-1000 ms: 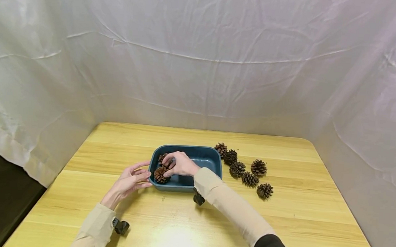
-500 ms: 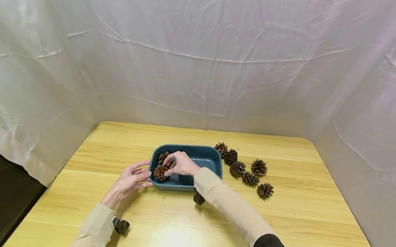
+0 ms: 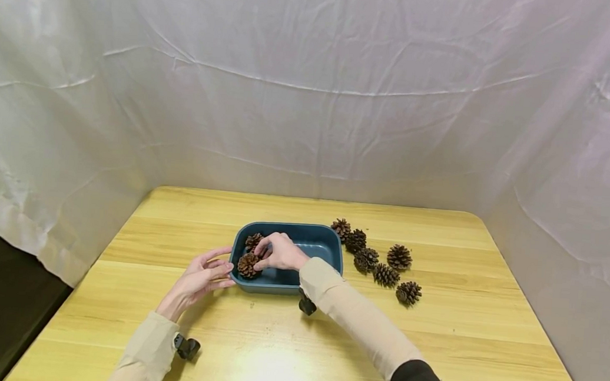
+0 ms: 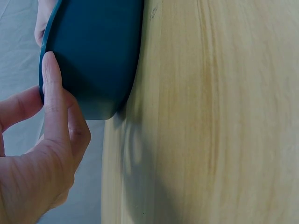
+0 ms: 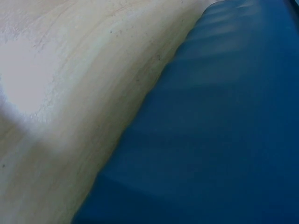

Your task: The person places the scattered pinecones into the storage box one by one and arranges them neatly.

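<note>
In the head view, a dark blue rectangular bin (image 3: pixel 323 253) rests on the wooden table. My left hand (image 3: pixel 198 280) is at its left end, fingers spread and fairly straight against the outside, thumb tip at the rim. The left wrist view shows the fingers (image 4: pixel 53 100) touching the bin's wall (image 4: pixel 98 56). My right hand (image 3: pixel 282 252) reaches inside and pinches a brown pinecone (image 3: pixel 248 265) at the near left corner, between thumb and fingers. Behind it, another pinecone (image 3: pixel 253 241) sits in the far left corner, partly covered by the fingers. The right wrist view has only the bin's outer side (image 5: pixel 201 130) and tabletop.
To the right of the bin, several pinecones (image 3: pixel 366 260) lie in a slanting row from its far right corner, with one pinecone (image 3: pixel 399 257) set off behind the row. The wooden table (image 3: pixel 475 344) ends at a pale cloth curtain (image 3: pixel 320 126) around the back and sides.
My right hand has shifted slightly to the right inside the bin, and a little more of the far pinecone shows. The left hand stays at the bin's end.
</note>
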The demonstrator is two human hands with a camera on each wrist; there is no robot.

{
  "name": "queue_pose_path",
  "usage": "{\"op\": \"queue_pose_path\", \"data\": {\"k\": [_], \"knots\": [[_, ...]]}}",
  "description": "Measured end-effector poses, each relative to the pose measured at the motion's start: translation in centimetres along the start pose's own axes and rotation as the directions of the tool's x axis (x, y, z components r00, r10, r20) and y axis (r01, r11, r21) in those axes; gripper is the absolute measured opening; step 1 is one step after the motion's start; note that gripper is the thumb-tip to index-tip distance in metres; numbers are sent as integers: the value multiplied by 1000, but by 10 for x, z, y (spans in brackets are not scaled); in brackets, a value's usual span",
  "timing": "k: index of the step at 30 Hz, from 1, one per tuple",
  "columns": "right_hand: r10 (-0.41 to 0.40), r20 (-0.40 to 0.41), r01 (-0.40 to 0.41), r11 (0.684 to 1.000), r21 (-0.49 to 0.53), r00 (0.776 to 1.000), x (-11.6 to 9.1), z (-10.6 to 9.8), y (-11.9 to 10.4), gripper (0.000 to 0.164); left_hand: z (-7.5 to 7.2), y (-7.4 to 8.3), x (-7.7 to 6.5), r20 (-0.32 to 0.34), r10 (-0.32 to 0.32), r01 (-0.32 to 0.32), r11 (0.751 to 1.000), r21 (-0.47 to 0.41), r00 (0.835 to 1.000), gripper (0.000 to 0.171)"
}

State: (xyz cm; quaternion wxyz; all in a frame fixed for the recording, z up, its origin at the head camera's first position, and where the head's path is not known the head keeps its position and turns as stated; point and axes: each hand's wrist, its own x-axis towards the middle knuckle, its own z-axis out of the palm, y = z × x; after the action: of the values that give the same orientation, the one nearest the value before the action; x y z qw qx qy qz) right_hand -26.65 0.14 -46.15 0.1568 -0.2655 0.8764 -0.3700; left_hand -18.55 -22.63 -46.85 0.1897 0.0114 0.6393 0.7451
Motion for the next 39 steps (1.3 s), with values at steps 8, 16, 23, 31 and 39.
{"op": "queue_pose_path", "data": {"k": [8, 16, 23, 31, 39], "knots": [[11, -3, -11, 1000, -16, 1000, -1, -2, -3, 22, 0, 0, 0, -2, 1, -1, 1000, -2, 1000, 64], [-32, 15, 33, 999, -18, 999, -3, -7, -1, 28, -1, 0, 0, 0, 0, 0, 1000, -3, 1000, 64], [-50, 24, 49, 998, 39, 998, -13, -22, 4, 31, 0, 0, 0, -4, 2, -2, 1000, 5, 1000, 64], [-70, 0, 69, 987, 148, 998, -33, -46, 18, 34, 1, 0, -1, -7, 1, -1, 1000, 7, 1000, 65], [-47, -133, 79, 966, 246, 990, -67, -70, 38, 37, 2, -1, -4, -4, 6, -6, 1000, 10, 1000, 65]]}}
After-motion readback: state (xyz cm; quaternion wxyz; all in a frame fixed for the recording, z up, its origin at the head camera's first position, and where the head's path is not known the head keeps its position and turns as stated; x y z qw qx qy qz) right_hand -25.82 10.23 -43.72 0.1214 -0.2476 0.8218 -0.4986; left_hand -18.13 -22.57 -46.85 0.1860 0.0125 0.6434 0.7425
